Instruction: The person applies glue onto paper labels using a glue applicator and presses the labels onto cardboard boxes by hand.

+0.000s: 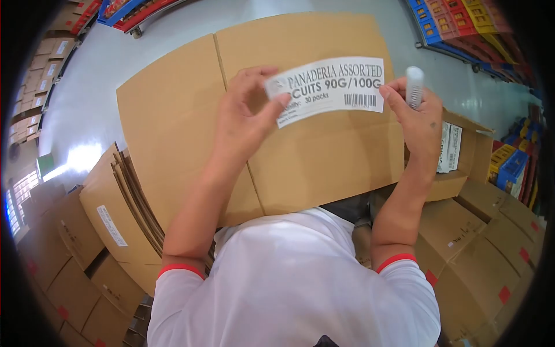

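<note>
A white printed label [329, 87] reading "PANADERIA ASSORTED" is stretched between both hands above a large flattened cardboard sheet [324, 150]. My left hand [251, 110] pinches the label's left end between thumb and fingers. At its right edge, my right hand [416, 113] grips the label with thumb and forefinger. A white capped marker or tube [414, 87] is also held upright in the right hand, its lower part hidden by the fingers. The label is slightly curved, with its barcode near the right end.
An open carton [477, 156] at the right holds more printed labels [450, 147]. Folded cardboard [118, 214] stands at the left. Stacked closed boxes [480, 260] fill the lower right, others the lower left. Colourful crates [462, 26] stand at the upper right, a wheeled trolley [136, 17] at the upper left.
</note>
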Demonstrator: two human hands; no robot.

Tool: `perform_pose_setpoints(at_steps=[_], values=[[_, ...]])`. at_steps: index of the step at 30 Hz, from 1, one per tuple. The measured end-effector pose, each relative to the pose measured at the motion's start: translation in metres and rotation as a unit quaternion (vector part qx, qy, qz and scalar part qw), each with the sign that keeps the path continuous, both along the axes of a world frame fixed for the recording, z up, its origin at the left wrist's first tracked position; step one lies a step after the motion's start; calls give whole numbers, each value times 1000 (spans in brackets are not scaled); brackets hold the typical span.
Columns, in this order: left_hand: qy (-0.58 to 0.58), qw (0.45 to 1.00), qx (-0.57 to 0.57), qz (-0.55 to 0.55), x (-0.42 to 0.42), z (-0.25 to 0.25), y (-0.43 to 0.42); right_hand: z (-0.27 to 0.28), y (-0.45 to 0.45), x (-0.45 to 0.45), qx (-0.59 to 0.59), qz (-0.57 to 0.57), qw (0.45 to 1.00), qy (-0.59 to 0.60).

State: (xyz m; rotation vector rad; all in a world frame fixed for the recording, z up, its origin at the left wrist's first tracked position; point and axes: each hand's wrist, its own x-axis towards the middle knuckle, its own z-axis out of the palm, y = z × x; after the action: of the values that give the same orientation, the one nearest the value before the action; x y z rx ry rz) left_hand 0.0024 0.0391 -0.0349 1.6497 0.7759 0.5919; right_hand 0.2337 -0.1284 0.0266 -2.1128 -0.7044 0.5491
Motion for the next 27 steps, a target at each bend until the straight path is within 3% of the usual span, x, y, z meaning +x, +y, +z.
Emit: perform_pose_setpoints(at_steps=[1, 3, 6, 25, 27], values=[[0, 1000, -3, -1, 3, -7, -5, -3, -2, 4, -3, -1, 1000, 0], [68, 974, 216, -14, 10, -17, -11, -13, -7, 11, -85, 18, 996, -28], [110, 957, 265, -34, 13, -24, -13, -32, -9, 15, -94, 32, 994, -42], [145, 930, 335, -44, 13, -33, -12, -56, -9, 16, -90, 55, 989, -101], [168, 923, 342, -49, 13, -33, -11, -52, -8, 15, -130, 72, 981, -126]])
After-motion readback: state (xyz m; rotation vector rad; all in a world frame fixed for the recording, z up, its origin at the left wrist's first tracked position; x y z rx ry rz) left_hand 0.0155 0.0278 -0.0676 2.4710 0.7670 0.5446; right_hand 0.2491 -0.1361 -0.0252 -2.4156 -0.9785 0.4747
